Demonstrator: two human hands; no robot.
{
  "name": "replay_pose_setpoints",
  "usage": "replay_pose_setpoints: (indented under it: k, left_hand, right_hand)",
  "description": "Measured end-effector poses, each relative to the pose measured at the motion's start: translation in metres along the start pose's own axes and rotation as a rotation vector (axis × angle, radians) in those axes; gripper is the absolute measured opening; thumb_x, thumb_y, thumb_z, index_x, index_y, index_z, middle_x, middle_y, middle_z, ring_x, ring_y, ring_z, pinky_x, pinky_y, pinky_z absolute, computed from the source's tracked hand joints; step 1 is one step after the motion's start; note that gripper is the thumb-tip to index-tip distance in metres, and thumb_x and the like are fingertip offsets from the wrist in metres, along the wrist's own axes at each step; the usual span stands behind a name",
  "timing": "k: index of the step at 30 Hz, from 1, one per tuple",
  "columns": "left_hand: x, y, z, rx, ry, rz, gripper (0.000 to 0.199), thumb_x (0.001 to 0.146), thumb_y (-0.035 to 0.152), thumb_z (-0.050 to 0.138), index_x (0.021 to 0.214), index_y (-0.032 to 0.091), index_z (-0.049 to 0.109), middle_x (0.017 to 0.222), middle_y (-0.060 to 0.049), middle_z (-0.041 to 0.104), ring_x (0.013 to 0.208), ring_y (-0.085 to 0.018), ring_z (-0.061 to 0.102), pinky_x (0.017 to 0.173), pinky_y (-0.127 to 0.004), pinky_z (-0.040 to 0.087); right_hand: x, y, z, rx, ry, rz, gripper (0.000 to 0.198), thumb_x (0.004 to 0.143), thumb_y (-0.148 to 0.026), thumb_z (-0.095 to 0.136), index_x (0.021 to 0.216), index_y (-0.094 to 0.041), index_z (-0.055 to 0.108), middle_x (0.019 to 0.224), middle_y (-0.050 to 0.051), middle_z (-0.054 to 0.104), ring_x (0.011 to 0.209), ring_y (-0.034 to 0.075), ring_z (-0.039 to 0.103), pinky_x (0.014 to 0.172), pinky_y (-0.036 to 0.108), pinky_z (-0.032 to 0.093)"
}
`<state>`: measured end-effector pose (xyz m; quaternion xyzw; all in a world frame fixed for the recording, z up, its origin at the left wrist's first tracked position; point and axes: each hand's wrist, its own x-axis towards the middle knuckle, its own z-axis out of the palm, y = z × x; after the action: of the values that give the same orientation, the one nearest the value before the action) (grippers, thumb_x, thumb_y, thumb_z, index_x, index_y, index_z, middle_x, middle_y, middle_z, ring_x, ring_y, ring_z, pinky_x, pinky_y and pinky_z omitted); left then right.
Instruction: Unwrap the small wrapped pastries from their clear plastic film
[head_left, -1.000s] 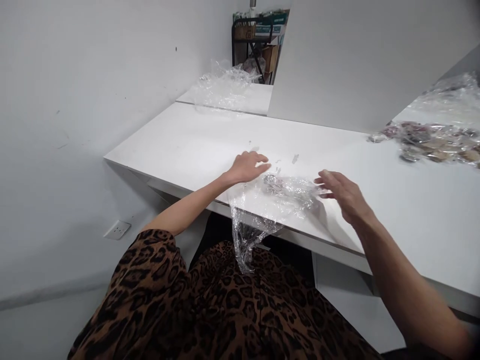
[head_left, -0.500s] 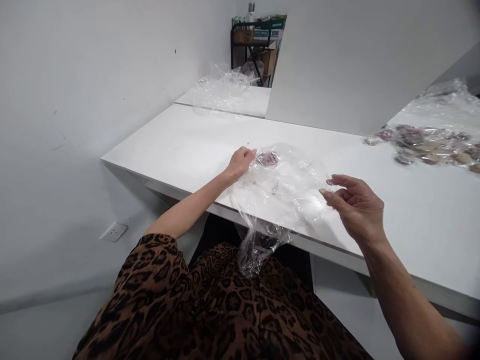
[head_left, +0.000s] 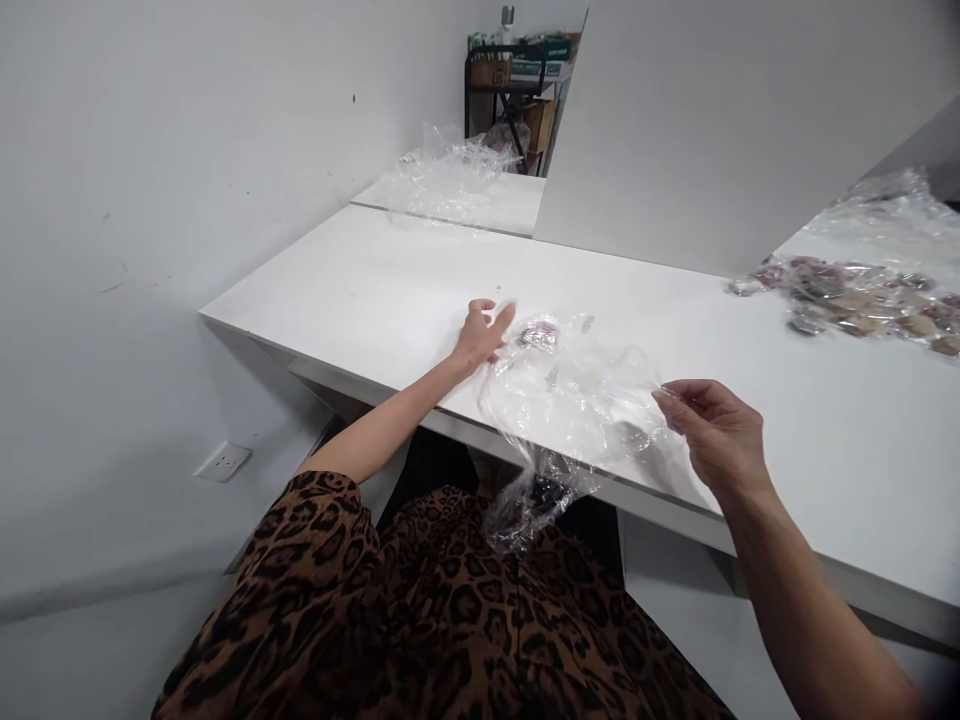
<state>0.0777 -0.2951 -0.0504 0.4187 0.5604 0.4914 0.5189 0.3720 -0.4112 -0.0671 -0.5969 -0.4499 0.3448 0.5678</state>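
Note:
Thin clear plastic film point(head_left: 600, 390) lies crumpled on the white table and hangs over its front edge towards my lap. Thumb and fingertips of my right hand point(head_left: 712, 425) pinch the film's right edge. My left hand point(head_left: 480, 335) is at the film's left side, thumb and fingers apart, with nothing gripped that I can see. Just right of it, a small pinkish-purple item point(head_left: 538, 336) shows at the film's upper left; its kind is unclear through the shine.
Several small pink, brown and tan pieces point(head_left: 862, 300) in clear plastic lie at the right. More crumpled film point(head_left: 450, 175) is at the far left, by the wall. A white panel point(head_left: 675, 130) rises behind the table point(head_left: 322, 285). A black rack point(head_left: 502, 85) with boxes stands beyond.
My left hand has opened from a closed grip at the film's left edge. My right fingers have closed on the film's right edge, and the pinkish item has shifted slightly nearer.

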Motion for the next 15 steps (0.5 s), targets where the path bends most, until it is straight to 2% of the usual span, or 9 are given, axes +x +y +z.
replay_pose_setpoints:
  k: [2, 4, 6, 8, 10, 12, 15]
  left_hand:
    - [-0.007, 0.000, 0.001, 0.240, -0.102, 0.227, 0.049, 0.077, 0.043, 0.089, 0.114, 0.022, 0.063, 0.141, -0.014, 0.053, 0.119, -0.028, 0.060, 0.086, -0.028, 0.052]
    - [-0.012, 0.001, 0.006, 0.440, -0.231, 0.377, 0.045, 0.070, 0.032, 0.093, 0.105, 0.021, 0.068, 0.146, -0.014, 0.051, 0.135, -0.036, 0.047, 0.101, -0.035, 0.047]
    - [-0.011, 0.001, 0.012, 0.607, -0.297, 0.430, 0.026, 0.074, 0.020, 0.086, 0.092, 0.019, 0.067, 0.137, -0.014, 0.057, 0.137, -0.038, 0.043, 0.109, -0.041, 0.042]
    - [-0.004, 0.000, 0.015, 0.652, -0.261, 0.419, 0.013, 0.082, 0.013, 0.074, 0.080, 0.018, 0.062, 0.119, -0.014, 0.063, 0.129, -0.034, 0.048, 0.108, -0.040, 0.042]
    - [0.004, 0.002, 0.012, 0.529, -0.146, 0.365, 0.017, 0.089, 0.013, 0.066, 0.076, 0.019, 0.057, 0.100, -0.010, 0.063, 0.115, -0.028, 0.057, 0.100, -0.034, 0.046]
    - [0.010, 0.004, 0.005, 0.284, -0.021, 0.246, 0.018, 0.096, 0.017, 0.062, 0.080, 0.020, 0.054, 0.089, -0.005, 0.061, 0.097, -0.021, 0.062, 0.087, -0.028, 0.050]
    - [0.011, 0.007, -0.009, -0.157, 0.028, -0.072, 0.015, 0.101, 0.020, 0.054, 0.086, 0.019, 0.051, 0.082, -0.003, 0.062, 0.074, -0.015, 0.064, 0.074, -0.028, 0.055]
  right_hand:
    - [-0.002, -0.001, -0.001, -0.010, -0.002, 0.010, 0.036, 0.060, -0.042, 0.094, 0.081, -0.021, 0.073, 0.074, 0.001, 0.063, 0.062, 0.012, 0.048, 0.053, 0.029, 0.041]
    - [-0.003, -0.002, 0.000, -0.017, -0.005, 0.009, 0.035, 0.061, -0.042, 0.094, 0.081, -0.021, 0.074, 0.076, 0.002, 0.064, 0.063, 0.012, 0.049, 0.054, 0.029, 0.041]
    - [-0.004, -0.002, 0.000, -0.014, 0.002, 0.011, 0.034, 0.062, -0.040, 0.094, 0.081, -0.021, 0.074, 0.077, 0.002, 0.065, 0.063, 0.012, 0.049, 0.054, 0.028, 0.041]
    - [-0.005, -0.001, -0.002, -0.009, 0.018, 0.016, 0.033, 0.062, -0.040, 0.094, 0.081, -0.021, 0.074, 0.076, 0.001, 0.065, 0.062, 0.012, 0.049, 0.054, 0.028, 0.041]
    - [-0.005, 0.000, -0.006, -0.006, 0.035, 0.018, 0.033, 0.061, -0.040, 0.094, 0.081, -0.022, 0.074, 0.074, 0.001, 0.064, 0.061, 0.012, 0.048, 0.053, 0.028, 0.041]
    - [-0.007, 0.002, -0.013, 0.000, 0.048, 0.020, 0.033, 0.060, -0.040, 0.095, 0.080, -0.022, 0.074, 0.075, 0.001, 0.064, 0.062, 0.012, 0.049, 0.053, 0.028, 0.041]
    - [-0.008, 0.010, -0.024, 0.001, 0.065, 0.053, 0.034, 0.057, -0.040, 0.095, 0.079, -0.023, 0.075, 0.078, 0.002, 0.065, 0.063, 0.013, 0.050, 0.053, 0.029, 0.042]
